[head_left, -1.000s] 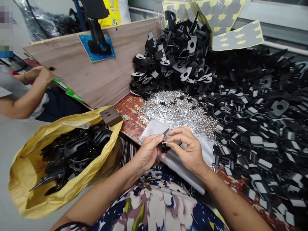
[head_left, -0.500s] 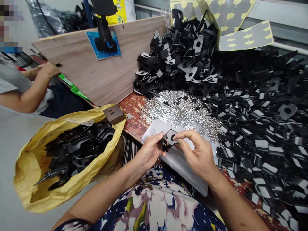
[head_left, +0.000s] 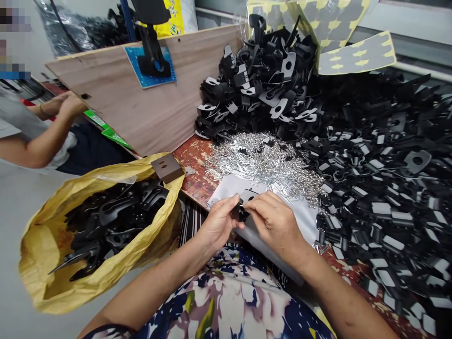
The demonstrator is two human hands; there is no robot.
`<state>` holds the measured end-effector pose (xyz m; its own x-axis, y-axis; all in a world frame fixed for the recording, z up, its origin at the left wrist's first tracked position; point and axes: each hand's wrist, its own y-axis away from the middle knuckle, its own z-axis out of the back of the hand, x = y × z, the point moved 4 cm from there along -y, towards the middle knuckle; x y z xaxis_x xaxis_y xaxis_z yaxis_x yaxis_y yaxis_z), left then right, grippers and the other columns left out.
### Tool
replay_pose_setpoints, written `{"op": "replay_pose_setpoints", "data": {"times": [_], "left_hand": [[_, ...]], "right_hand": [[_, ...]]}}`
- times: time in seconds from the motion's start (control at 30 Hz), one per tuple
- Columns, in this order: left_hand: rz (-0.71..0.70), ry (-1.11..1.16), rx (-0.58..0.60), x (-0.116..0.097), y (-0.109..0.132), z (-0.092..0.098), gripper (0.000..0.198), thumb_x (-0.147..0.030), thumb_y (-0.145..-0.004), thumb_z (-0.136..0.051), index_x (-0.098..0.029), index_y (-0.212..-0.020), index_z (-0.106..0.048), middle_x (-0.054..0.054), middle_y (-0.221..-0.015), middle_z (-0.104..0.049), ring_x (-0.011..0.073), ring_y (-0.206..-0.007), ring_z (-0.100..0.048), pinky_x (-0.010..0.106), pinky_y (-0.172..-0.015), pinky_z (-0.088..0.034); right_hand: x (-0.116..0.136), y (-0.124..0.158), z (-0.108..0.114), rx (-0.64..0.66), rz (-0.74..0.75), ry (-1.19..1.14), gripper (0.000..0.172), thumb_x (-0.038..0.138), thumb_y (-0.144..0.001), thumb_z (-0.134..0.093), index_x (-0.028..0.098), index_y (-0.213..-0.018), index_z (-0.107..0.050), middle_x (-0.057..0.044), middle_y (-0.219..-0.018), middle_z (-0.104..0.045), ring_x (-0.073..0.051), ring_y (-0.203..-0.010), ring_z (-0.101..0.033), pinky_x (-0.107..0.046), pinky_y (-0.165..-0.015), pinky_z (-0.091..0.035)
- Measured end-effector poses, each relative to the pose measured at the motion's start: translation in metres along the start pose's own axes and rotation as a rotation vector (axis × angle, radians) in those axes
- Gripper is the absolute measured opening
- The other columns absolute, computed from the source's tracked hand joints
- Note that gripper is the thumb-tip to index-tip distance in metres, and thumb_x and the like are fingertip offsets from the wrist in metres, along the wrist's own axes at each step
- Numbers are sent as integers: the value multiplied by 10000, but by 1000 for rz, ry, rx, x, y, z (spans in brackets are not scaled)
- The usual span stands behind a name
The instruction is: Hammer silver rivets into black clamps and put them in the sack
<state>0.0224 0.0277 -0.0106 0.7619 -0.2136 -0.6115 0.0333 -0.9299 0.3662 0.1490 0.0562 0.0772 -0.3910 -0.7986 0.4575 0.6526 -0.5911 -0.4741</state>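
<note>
My left hand is closed round a small black plastic clip with a flat grey upper face, held above my lap. My right hand is against the clip's right side, thumb and forefinger pinched together. Its fingertips cover part of the clip, and whatever lies between them is too small to make out. Under both hands lies a grey sheet, reaching onto the table edge. Just beyond it is a heap of small silver metal pins.
A yellow sack of black parts stands at left, a brown block on its rim. Black parts with light pads pile up at right; more lie behind the pins. A wooden board separates a co-worker's arm.
My right hand has moved left and closed in on the clip, from its top to its side. The left hand keeps its hold in nearly the same place.
</note>
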Motion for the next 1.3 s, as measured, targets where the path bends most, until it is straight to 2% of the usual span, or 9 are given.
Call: {"op": "replay_pose_setpoints", "data": {"times": [0.3,0.47,0.6,0.73,0.9,0.97,1.07,1.17,1.3], "left_hand": [[-148,8,-112,4,-2,-6,437,-356,-675,-908,-173,-622,-515,-69,-600,-464,56,-528,-427,154,-469,-402],[-144,28,-109,6,-6,-11,476,-322,-657,-916,-184,-585,-466,-73,-566,-438,48,-513,-388,160,-459,-342],[-53,86,-54,3,-4,-3,337,-353,-730,-878,-168,-726,-596,-33,-678,-570,88,-588,-517,193,-528,-469],[35,86,-14,4,9,11,311,-363,-756,-848,-171,-877,-636,-10,-794,-632,113,-649,-592,237,-602,-560],[-299,-585,-22,-18,41,24,417,-293,-754,-853,-232,-1074,-593,-2,-945,-672,154,-830,-641,193,-604,-490],[-322,-804,-94,-33,51,33,354,-366,-879,-729,-238,-1178,-590,17,-987,-685,163,-860,-630,196,-610,-476],[-194,-908,-156,-44,53,49,333,-479,-986,-522,-227,-1182,-619,1,-840,-648,145,-663,-549,204,-519,-421],[-110,-944,-112,-32,42,56,438,-551,-969,-490,-193,-1143,-673,0,-743,-602,157,-617,-523,218,-488,-409],[-187,-1010,-139,-6,24,53,479,-540,-962,-462,-175,-1132,-723,-20,-652,-555,160,-549,-502,250,-506,-405]], "right_hand": [[28,2,-16,-6,369,550,261,47,-965,-522,166,-779,-661,-42,-693,-550,-213,-732,-468,-383,-815,-489],[32,-3,-26,-14,401,647,308,4,-946,-481,160,-749,-658,-52,-692,-550,-212,-709,-451,-375,-788,-479],[21,-8,-14,-10,293,483,338,60,-989,-463,175,-714,-622,-40,-682,-522,-202,-702,-436,-332,-676,-450],[13,0,-6,9,155,291,325,114,-1026,-431,180,-791,-646,-40,-734,-536,-203,-773,-480,-356,-847,-515],[13,21,-15,64,126,135,221,143,-1033,-465,175,-1118,-667,-50,-872,-643,-205,-884,-569,-416,-1024,-488],[0,32,-15,157,38,139,255,212,-1037,-505,156,-1267,-601,-85,-1006,-674,-218,-945,-601,-404,-944,-517],[-33,53,-7,317,-176,408,229,365,-963,-657,159,-1061,-629,-115,-964,-654,-266,-883,-607,-401,-756,-508],[-58,76,0,494,-302,545,191,331,-915,-695,199,-853,-570,-83,-856,-631,-251,-788,-607,-356,-674,-458],[-68,95,9,595,-472,392,108,237,-965,-550,182,-1054,-577,-21,-725,-644,-194,-595,-608,-302,-557,-409]]}}
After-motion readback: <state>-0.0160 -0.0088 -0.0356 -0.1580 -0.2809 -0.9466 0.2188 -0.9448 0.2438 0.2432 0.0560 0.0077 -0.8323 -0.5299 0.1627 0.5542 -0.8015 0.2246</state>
